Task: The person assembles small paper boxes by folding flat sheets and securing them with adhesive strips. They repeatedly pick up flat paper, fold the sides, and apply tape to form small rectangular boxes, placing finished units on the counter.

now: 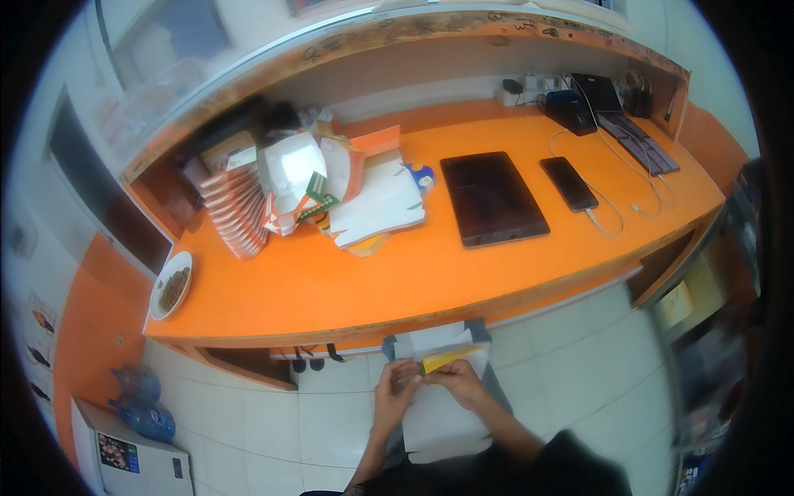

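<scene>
Above my lap, a yellow piece of printed card [447, 359] with a green end is between my two hands. My right hand [460, 383] is closed on its lower edge, thumb and fingers pinching it. My left hand [399, 387] has its fingers bent together at the green end and touches it there. Whether the yellow piece is loose or a flap of something larger cannot be made out. Beneath my hands, a flat white card sheet [442, 417] with notched edges lies across my legs.
On the orange desk [331, 289] are a stack of folded cartons [236, 211], white card blanks [380, 202], a tablet [494, 198], a phone [569, 183] on a cable, and a bowl of brown bits [172, 286]. Blue water bottles [145, 416] stand at the lower left.
</scene>
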Available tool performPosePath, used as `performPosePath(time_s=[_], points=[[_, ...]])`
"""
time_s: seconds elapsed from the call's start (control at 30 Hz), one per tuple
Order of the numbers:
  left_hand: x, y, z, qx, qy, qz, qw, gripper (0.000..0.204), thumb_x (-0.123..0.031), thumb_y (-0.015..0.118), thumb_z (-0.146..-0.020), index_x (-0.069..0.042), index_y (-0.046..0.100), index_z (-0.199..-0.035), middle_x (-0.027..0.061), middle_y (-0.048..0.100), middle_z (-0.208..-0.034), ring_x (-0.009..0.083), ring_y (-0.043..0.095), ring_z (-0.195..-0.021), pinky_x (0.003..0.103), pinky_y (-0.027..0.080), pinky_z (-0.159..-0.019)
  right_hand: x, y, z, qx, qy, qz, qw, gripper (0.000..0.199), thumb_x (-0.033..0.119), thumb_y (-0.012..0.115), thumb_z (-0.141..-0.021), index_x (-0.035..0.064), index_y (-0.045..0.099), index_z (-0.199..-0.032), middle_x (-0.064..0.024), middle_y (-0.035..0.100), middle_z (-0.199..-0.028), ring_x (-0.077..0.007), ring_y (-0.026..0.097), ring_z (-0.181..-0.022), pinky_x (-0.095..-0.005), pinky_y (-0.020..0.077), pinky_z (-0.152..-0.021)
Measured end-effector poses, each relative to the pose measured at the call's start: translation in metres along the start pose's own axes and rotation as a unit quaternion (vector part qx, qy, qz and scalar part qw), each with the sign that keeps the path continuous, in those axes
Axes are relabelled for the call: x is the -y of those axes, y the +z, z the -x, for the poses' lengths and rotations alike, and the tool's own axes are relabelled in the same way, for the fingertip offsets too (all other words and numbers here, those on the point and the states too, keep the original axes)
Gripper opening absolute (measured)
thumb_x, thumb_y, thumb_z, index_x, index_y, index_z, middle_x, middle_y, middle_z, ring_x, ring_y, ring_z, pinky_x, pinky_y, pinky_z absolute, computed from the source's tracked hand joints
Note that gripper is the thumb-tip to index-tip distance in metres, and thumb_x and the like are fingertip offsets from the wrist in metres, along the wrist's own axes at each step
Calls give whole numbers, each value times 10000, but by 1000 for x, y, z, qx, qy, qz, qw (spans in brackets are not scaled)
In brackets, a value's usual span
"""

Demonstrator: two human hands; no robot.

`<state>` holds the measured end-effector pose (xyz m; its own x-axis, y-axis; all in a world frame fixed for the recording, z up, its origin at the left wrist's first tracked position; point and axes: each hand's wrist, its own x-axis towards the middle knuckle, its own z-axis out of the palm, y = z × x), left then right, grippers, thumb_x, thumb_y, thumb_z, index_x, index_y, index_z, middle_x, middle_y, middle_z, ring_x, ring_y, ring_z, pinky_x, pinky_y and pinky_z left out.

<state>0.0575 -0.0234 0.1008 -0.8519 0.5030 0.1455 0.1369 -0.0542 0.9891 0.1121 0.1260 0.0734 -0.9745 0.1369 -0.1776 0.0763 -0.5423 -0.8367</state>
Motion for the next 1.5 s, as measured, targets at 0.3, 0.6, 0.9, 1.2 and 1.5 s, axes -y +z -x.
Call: performPosePath(time_s=[0.3, 0.6, 0.9, 1.2, 1.5], points=[[-10, 3, -22, 47, -49, -16, 998, 358, -147, 568, -938, -22, 499, -1266, 80, 632, -958, 102, 579, -832, 233, 467, -766, 6, 7, -18, 17, -88, -2, 996, 163, 70, 607, -895, -17, 586, -1032, -47, 635, -954, -126, 590, -877, -253, 474, -775], [25, 8, -41, -112, -112, -3, 987, 304, -186, 627, -905, -19, 556, -1149, 100, 647, -880, 107, 587, -765, 222, 461, -690, -31, 7, -29, 1, -70, 193, 979, 472, 92, 678, -816, 56, 454, -1230, -47, 562, -1122, -120, 565, -838, -257, 471, -734], [40, 2, -43, -20, -157, -75, 985, 478, -270, 613, -914, -31, 396, -1266, 157, 631, -986, 179, 614, -864, 273, 496, -731, -48, -7, -23, -3, -41, 237, 971, 601, 66, 710, -779, 42, 355, -1263, -114, 524, -1058, -150, 596, -746, -257, 497, -613], [13, -12, -26, 112, -209, -136, 962, 525, -252, 656, -883, 13, 405, -1260, 155, 652, -954, 175, 635, -780, 287, 520, -671, -42, -7, -25, -75, -81, 99, 989, 283, 9, 646, -836, -10, 499, -1078, -90, 582, -954, -144, 632, -737, -252, 532, -580], [1, -17, -9, 83, -176, -211, 958, 322, -209, 659, -880, 29, 591, -1084, 88, 637, -792, 130, 625, -739, 256, 527, -662, -26, -6, -29, -64, -71, 28, 995, 321, 100, 707, -827, 2, 516, -1066, -66, 578, -960, -134, 615, -802, -257, 514, -667]])
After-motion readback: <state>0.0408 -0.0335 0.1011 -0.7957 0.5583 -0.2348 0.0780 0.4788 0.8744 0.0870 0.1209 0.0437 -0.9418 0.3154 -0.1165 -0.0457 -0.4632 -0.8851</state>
